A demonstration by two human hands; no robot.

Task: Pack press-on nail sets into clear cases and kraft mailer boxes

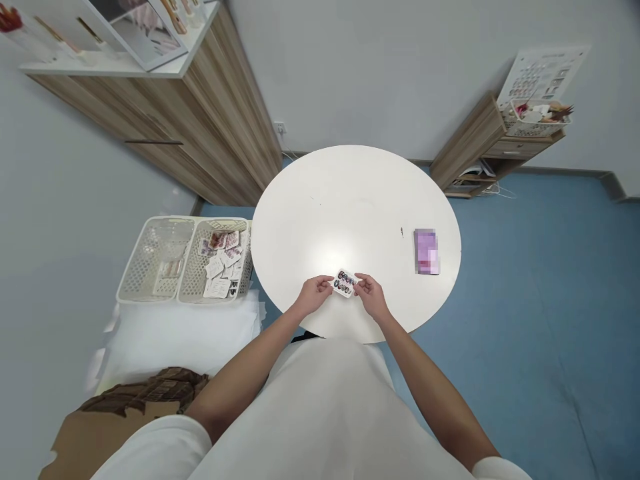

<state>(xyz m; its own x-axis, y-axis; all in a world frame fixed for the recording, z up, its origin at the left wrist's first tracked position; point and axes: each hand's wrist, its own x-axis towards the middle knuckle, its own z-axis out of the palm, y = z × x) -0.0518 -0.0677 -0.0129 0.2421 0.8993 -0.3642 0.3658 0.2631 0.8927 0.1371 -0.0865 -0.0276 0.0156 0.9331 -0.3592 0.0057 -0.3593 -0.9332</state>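
Observation:
A small white card (344, 283) with two rows of dark, glossy nail-like pieces is held over the near part of the round white table (350, 193). My left hand (316, 293) pinches the card's left edge between thumb and fingers. On the opposite side, my right hand (370, 295) grips the right edge, its fingertips close to the pieces. A purple and pink rectangular item (427, 251), blurred by pixels, lies at the right of the table.
Left of the table stand two white baskets, one (150, 260) with a few clear packs, the other (200, 257) with many cards. A wooden cabinet (220, 113) is behind left, a low shelf (475, 143) behind right.

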